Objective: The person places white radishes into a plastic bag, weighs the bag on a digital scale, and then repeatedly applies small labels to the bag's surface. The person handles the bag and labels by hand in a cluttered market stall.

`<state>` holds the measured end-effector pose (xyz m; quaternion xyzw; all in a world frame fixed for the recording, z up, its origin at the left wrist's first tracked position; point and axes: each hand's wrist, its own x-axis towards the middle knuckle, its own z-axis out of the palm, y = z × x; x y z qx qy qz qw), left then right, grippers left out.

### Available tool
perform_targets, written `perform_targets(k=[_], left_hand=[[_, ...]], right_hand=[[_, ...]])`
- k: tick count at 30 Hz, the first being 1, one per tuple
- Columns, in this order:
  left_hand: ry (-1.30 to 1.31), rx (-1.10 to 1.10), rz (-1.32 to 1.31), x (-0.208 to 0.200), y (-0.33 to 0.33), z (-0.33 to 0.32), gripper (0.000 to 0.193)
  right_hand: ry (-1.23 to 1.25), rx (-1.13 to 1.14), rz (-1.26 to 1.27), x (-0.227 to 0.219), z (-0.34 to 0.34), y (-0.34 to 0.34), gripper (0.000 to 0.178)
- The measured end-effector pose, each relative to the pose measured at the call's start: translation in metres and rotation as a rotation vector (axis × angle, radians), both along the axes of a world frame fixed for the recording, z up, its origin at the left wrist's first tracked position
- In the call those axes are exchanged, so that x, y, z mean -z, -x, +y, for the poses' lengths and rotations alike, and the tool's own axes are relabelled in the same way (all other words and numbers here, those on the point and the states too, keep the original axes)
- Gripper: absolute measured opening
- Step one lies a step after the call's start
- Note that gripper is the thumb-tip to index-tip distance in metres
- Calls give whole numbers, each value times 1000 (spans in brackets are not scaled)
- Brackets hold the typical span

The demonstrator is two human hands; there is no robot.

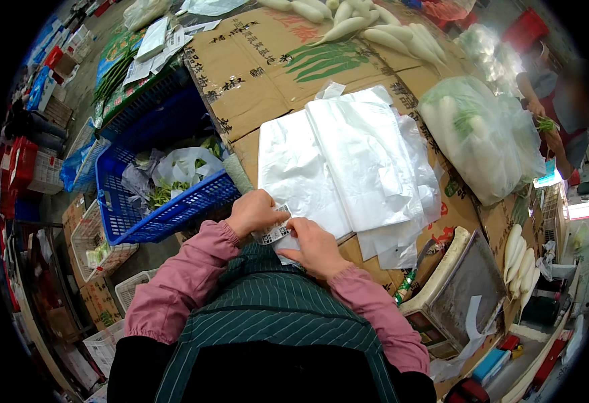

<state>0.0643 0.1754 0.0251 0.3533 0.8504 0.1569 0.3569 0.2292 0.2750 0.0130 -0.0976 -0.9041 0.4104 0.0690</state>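
Note:
Both my hands meet at the near edge of a stack of white plastic bags (294,164). My left hand (254,211) is closed, its fingers pinching a small printed label (273,234). Against the label's right edge, my right hand (316,247) has its fingertips pressed, with the thumb lower down over the near edge of the bags. Part of the label is hidden under my fingers. A second layer of folded white bags (365,161) overlaps the first on its right. The bags lie on flattened cardboard (234,74).
A blue crate (173,218) with bagged greens stands left of the cardboard. White radishes (348,20) lie at the far edge, and a bag of radishes (475,134) sits right. A worn box-shaped device (462,295) is near right. Another person (563,114) holds greens at far right.

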Motion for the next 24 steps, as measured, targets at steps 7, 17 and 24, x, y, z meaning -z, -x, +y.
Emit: perform_targets(k=[7,17,24], left_hand=[[-277,-47,-488,5,17,-73,29],[-334,-120,-714,1,6,-87,16],[-319,-52,-328,-3,-7,-26,24]], right_hand=[[-147,9,68,22,-2,0,17],[406,600,73,-8,67,-34,17],[-53,711,379,-48,83,-38,14]])
